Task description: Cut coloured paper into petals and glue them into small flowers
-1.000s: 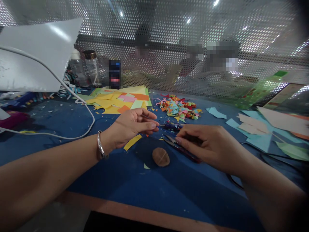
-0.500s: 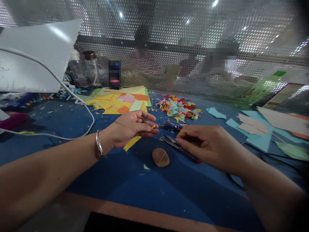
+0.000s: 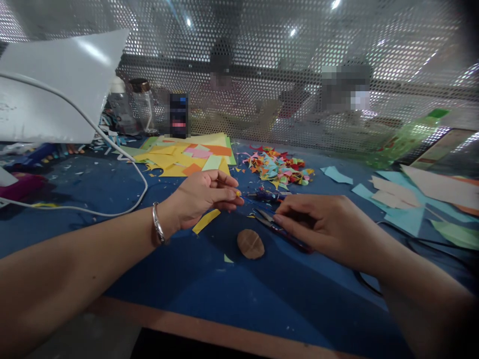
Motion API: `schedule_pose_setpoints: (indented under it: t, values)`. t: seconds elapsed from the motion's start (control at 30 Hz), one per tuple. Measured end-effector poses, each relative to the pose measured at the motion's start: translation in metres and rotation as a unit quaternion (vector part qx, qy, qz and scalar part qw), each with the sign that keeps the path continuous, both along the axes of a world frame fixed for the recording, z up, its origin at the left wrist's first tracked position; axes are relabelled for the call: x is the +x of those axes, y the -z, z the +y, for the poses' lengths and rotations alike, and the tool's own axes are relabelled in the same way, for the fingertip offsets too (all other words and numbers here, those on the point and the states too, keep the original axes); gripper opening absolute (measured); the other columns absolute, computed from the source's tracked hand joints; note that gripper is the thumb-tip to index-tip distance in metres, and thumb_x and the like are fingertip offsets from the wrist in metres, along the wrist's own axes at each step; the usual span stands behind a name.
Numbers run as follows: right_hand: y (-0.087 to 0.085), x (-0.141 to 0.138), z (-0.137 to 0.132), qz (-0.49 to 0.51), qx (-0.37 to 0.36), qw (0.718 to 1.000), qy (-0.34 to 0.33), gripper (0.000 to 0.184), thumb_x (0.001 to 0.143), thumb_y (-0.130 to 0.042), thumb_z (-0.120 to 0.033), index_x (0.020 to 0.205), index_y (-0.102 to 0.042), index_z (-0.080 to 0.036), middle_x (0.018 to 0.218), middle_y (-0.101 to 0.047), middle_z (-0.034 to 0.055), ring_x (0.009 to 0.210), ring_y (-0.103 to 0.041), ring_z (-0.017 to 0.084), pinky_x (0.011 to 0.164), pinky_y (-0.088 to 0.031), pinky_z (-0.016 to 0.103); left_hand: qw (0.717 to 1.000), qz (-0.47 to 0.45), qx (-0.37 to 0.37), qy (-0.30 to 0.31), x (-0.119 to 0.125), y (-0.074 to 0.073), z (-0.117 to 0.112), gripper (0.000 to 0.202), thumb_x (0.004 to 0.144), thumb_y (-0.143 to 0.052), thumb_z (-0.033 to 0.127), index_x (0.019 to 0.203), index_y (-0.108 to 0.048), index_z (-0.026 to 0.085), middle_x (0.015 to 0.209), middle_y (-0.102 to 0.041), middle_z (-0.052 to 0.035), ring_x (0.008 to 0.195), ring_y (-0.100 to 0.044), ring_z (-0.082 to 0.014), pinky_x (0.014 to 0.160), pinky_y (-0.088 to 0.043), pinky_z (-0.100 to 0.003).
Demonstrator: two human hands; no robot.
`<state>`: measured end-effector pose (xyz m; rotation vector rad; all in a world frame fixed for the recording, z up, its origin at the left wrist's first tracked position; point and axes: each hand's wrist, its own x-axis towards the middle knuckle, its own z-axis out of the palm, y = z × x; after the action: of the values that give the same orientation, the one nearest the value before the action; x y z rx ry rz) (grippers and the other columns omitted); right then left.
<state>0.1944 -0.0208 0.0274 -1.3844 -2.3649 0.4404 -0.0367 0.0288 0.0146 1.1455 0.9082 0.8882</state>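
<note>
My left hand [image 3: 209, 195] pinches a small yellow piece of paper [image 3: 238, 193] between thumb and forefinger, its other fingers loosely curled. My right hand [image 3: 318, 219] is closed on a thin blue stick [image 3: 258, 211], whose far end reaches the left fingertips. Scissors [image 3: 290, 238] lie on the table just below the right hand, blades apart and pointing left. Behind the stick lies a dark blue tool [image 3: 267, 196]. In front of the hands rests a brown oval disc [image 3: 250, 244] with crossing lines. A yellow paper strip [image 3: 206, 221] lies under the left hand.
Coloured paper sheets [image 3: 179, 162] and a heap of paper scraps [image 3: 280, 167] lie at the back, before a perforated metal screen [image 3: 254, 50]. More paper [image 3: 404, 214] and black cable lie right. A white cable [image 3: 144, 184] loops at left. Bottles [image 3: 142, 107] stand behind.
The left fingers have drawn in slightly around the yellow paper. The right hand has barely moved, and the view has shifted a little.
</note>
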Motion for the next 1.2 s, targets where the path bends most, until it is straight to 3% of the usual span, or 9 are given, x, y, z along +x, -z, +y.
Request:
schedule_pose_setpoints:
  t: [0.87, 1.07, 1.2]
  values:
    - [0.0018, 0.0025, 0.0009, 0.005, 0.02, 1.0, 0.012, 0.028, 0.092, -0.052, -0.039, 0.074, -0.061, -0.021, 0.059, -0.062, 0.001, 0.049, -0.053, 0.012, 0.049, -0.04, 0.026, 0.998, -0.05, -0.024, -0.01, -0.0003, 0.002, 0.0022, 0.01, 0.081, -0.064, 0.0, 0.081, -0.061, 0.01, 0.072, -0.069, -0.004, 0.067, -0.069, -0.0133, 0.069, -0.053, -0.027]
    - [0.0016, 0.0013, 0.0025, 0.031, 0.083, 0.996, 0.025, 0.023, 0.09, -0.055, -0.033, 0.074, -0.064, -0.021, 0.062, -0.061, 0.0004, 0.054, -0.053, 0.012, 0.048, -0.04, 0.024, 0.997, -0.051, -0.035, -0.038, 0.0012, 0.0032, 0.0008, 0.01, 0.083, -0.062, 0.001, 0.084, -0.063, 0.011, 0.075, -0.065, -0.0017, 0.068, -0.066, -0.0118, 0.071, -0.051, -0.028]
    - [0.0029, 0.0011, 0.0026, 0.048, 0.094, 0.993, 0.053, 0.019, 0.09, -0.056, -0.032, 0.078, -0.064, -0.021, 0.065, -0.062, -0.0002, 0.052, -0.051, 0.012, 0.046, -0.038, 0.023, 0.998, -0.048, -0.036, -0.017, 0.0038, 0.0033, -0.0041, 0.01, 0.083, -0.061, 0.001, 0.084, -0.065, 0.01, 0.076, -0.064, -0.0019, 0.067, -0.062, -0.01, 0.074, -0.048, -0.028]
